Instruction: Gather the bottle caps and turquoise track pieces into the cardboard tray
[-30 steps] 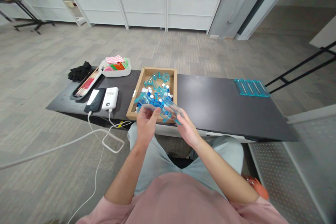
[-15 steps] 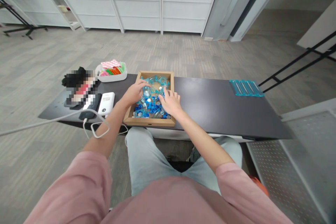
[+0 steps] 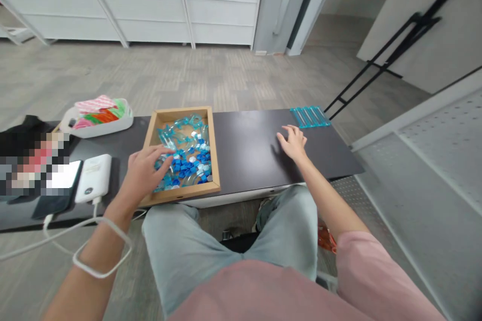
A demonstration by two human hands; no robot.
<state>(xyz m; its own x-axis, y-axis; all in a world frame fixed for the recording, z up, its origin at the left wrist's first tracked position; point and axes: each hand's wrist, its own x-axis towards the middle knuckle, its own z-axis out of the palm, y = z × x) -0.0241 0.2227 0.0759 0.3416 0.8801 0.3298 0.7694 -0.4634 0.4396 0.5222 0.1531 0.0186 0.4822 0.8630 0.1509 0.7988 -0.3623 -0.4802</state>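
A shallow cardboard box point(image 3: 216, 160) holds clear turquoise plastic parts point(image 3: 181, 130) at its far end and many small blue and white pieces point(image 3: 192, 163) nearer me. My left hand point(image 3: 145, 173) reaches over the box's left wall, its fingers stretched over the parts and the thumb apart; nothing shows in its grasp. Above the dark tabletop right of the box is my right hand point(image 3: 292, 143), fingers loosely spread and holding nothing visible. Just beyond it lies a flat turquoise frame with several parallel clear bars point(image 3: 310, 117), apart from the fingers.
Left of the box are a white power bank point(image 3: 93, 178), a dark phone point(image 3: 60, 193) and a white basket point(image 3: 109, 129) of colourful items. A white cable point(image 3: 101, 273) loops across my left forearm. Black metal stand legs point(image 3: 361, 77) rise beyond the dark table point(image 3: 244, 148).
My right hand has left the box and moved right across the table toward the turquoise frame. My left hand has shifted to the box's near left side. The view has turned right.
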